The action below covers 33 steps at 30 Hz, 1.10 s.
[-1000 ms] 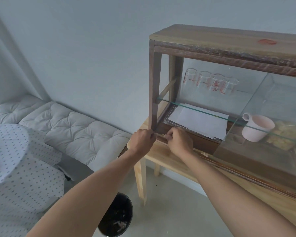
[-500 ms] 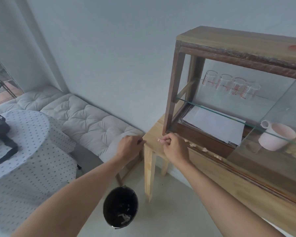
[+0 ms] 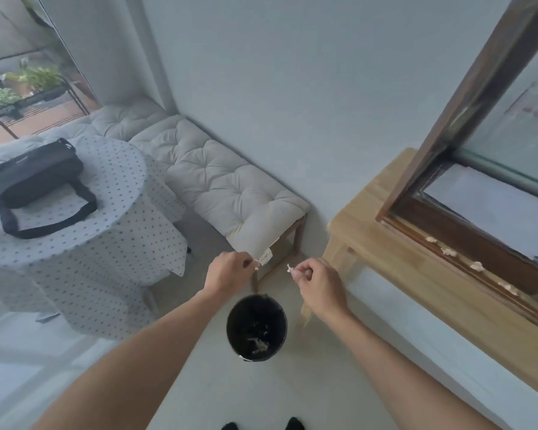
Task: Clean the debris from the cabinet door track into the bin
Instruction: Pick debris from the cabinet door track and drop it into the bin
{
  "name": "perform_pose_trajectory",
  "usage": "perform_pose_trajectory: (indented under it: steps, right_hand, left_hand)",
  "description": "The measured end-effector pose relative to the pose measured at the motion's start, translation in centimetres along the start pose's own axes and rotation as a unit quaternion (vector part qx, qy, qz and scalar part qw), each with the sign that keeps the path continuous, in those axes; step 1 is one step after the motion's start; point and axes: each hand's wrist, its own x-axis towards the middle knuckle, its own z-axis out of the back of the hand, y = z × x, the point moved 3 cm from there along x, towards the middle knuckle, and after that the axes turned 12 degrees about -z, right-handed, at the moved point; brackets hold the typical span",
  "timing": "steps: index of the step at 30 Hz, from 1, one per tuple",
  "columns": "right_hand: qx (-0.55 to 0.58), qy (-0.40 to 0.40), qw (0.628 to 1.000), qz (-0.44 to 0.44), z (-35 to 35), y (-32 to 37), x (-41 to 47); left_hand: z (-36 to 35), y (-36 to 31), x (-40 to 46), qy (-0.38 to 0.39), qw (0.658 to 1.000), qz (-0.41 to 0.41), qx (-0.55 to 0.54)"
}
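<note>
Pinched fingertips of the right hand (image 3: 319, 285) grip a pale debris scrap (image 3: 289, 268); the left hand (image 3: 229, 271) pinches another scrap (image 3: 257, 264). Both hover above the black bin (image 3: 256, 327). More crumbs (image 3: 475, 266) lie in the cabinet track (image 3: 491, 285).

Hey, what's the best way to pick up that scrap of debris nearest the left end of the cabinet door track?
Pinch the scrap across its width with thumb and fingertip, coming from above and from the front. It is a small, pale, loose piece lying flat in the narrow track, and the cabinet's dark inner wall stands right behind it, so only the top and front are probably open for a grip.
</note>
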Motion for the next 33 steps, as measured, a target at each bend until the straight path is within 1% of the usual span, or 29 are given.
perform_pose_trajectory:
  steps: [4,8,14,19,22,25,33]
  right_hand:
    - [-0.028,0.046,0.997,-0.053,-6.8,-3.1,-0.5]
    - [-0.051,0.068,0.990,-0.111,-13.2,-6.9,0.3]
    - [-0.097,0.081,0.983,-0.136,-22.5,-12.1,4.0]
    - [-0.133,0.082,0.978,-0.138,-28.7,-15.1,6.6]
    - [-0.163,0.100,0.972,-0.135,-30.4,-15.9,7.3]
    - [-0.166,0.106,0.970,-0.141,-30.8,-16.1,7.5]
    - [-0.146,0.091,0.974,-0.147,-28.0,-15.0,7.1]
  left_hand:
    - [-4.1,5.7,-2.0,0.027,0.999,0.031,-0.009]
    - [-9.6,11.4,-2.7,0.066,0.997,0.045,-0.004]
    - [-19.0,18.7,-1.5,0.117,0.992,0.037,0.015]
    - [-24.3,22.2,-1.0,0.151,0.987,0.039,0.047]
    - [-25.5,23.4,-1.2,0.160,0.983,0.064,0.069]
    - [-25.5,23.8,-1.0,0.163,0.980,0.081,0.079]
    - [-22.9,22.9,-0.4,0.192,0.976,0.084,0.062]
